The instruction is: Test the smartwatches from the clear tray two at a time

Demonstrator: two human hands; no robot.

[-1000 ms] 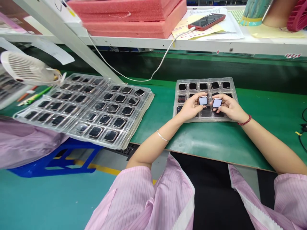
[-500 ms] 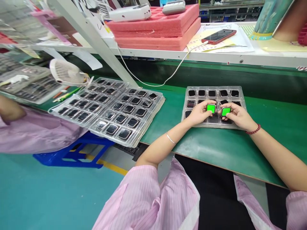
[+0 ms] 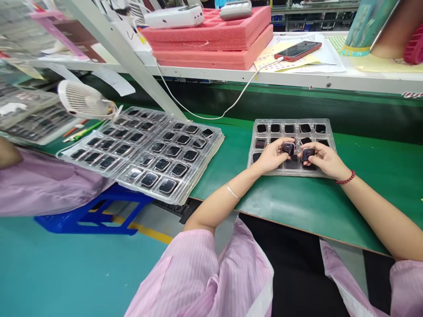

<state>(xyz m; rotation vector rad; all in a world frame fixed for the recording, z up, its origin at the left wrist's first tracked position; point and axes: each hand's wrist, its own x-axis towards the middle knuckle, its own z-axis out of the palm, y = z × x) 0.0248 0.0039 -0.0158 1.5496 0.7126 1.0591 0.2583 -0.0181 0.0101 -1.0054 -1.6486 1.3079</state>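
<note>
Because each is held by little more than thumb and fingertips, either watch could slip — smooth, rounded edges the likely cause — and fall onto the watches [image 3: 305, 128] in the tray below.

Item: left-hand watch [image 3: 288, 149], dark-screened, over the clear tray [image 3: 254, 132]; pinched by the left hand [image 3: 272, 157], thumb at the lower edge, fingers round the top.
Item: right-hand watch [image 3: 308, 153], dark-screened, just beside the first, apart; pinched by the right hand [image 3: 328, 161], thumb overlapping a lower corner.

Further risks: bodies knocking together, being so near; glass smudged by the right thumb.

Bearing: both screens face up and back toward the wearer, backs toward the tray and rear of the green table [image 3: 373, 169]. Long axis: outlines near square — seemingly front to back, but not certain.
</note>
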